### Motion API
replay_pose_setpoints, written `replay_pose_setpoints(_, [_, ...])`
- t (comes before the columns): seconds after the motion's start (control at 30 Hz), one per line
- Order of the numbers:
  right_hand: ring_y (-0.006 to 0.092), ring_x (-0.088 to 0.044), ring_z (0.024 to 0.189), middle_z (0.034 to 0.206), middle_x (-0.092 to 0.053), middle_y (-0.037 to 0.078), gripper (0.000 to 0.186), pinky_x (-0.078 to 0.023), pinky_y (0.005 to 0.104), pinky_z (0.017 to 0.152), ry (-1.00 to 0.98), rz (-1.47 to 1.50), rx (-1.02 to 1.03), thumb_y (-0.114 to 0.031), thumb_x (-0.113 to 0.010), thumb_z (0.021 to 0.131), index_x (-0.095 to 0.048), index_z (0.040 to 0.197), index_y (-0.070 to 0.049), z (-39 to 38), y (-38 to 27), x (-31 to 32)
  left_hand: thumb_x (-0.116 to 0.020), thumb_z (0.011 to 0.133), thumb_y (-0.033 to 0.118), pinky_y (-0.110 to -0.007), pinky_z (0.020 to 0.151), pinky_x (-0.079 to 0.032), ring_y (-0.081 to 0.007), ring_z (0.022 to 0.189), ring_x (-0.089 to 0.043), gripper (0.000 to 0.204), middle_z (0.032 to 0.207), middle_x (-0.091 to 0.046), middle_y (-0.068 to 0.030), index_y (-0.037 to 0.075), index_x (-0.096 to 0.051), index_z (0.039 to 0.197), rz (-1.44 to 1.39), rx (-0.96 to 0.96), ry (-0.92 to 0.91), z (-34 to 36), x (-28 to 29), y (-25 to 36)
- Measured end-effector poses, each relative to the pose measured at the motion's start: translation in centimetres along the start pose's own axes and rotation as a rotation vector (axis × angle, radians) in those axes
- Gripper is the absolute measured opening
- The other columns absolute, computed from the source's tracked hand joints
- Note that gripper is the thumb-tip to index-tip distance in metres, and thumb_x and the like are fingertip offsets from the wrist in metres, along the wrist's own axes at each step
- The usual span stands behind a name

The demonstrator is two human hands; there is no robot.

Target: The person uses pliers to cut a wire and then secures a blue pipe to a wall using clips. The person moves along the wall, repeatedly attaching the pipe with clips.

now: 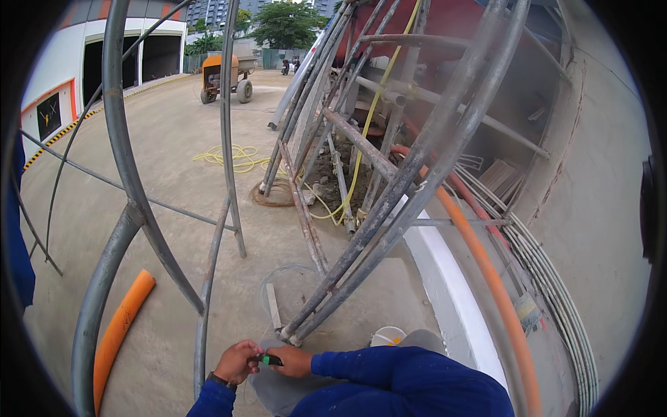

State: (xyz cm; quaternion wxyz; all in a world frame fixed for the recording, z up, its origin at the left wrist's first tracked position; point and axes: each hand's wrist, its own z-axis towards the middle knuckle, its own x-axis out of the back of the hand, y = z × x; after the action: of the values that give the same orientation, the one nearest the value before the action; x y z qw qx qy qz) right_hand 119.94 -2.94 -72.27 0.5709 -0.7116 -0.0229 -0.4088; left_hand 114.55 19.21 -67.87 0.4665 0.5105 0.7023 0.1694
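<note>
"What's the biggest thing here?"

"The frame (389,240), steel poles slanting up over the ground. Two run side by side and meet the ground near the hands, perhaps paired for stiffness."

"And the orange pipe (495,274) on the right?"

"It follows the white curb (458,299), probably laid there to keep the walkway open. The yellow hose (240,156) lies in loose loops farther off, likely so it can pay out freely."

"Smaller things?"

"A bucket (379,341) sits just right of the poles' foot, seemingly for easy reach."

"Now the hands?"

"The right hand (297,362) is closed round the dark end of a tool (267,359), perhaps to keep it steady. The left hand (236,362) is curled, thumb and fingertips together at the green end. Whether they pinch the tool or something finer, I can't tell."

"So where's the tool?"

"Between both hands, just left of the poles' foot, green part showing."
</note>
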Motion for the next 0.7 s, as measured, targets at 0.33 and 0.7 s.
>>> replay_pose_setpoints(0.33, [0.0450,-0.066,0.089,0.090,-0.067,0.021,0.019,-0.049,0.0500,0.076,0.038,0.004,0.038,-0.012,-0.067,0.089,-0.060,0.106,-0.006,-0.6,0.2,-0.1,-0.053,0.104,0.006,-0.033,0.063,-0.043,-0.0133,0.066,-0.049,0.007,0.091,-0.062,-0.0061,0.005,-0.060,0.101,-0.082,0.084,-0.105,-0.1,0.8,-0.5])
replay_pose_setpoints(0.7, [0.0456,-0.066,0.085,0.086,-0.067,0.022,0.020,-0.050,0.0509,0.073,0.048,0.025,0.049,-0.010,-0.066,0.084,-0.059,0.102,-0.005,-1.5,0.6,0.4,-0.055,0.106,0.011,-0.030,0.062,-0.043,-0.0136,0.069,-0.051,0.008,0.096,-0.062,-0.0050,0.006,-0.060,0.103,-0.026,0.108,-0.132,0.1,0.2,-1.1])
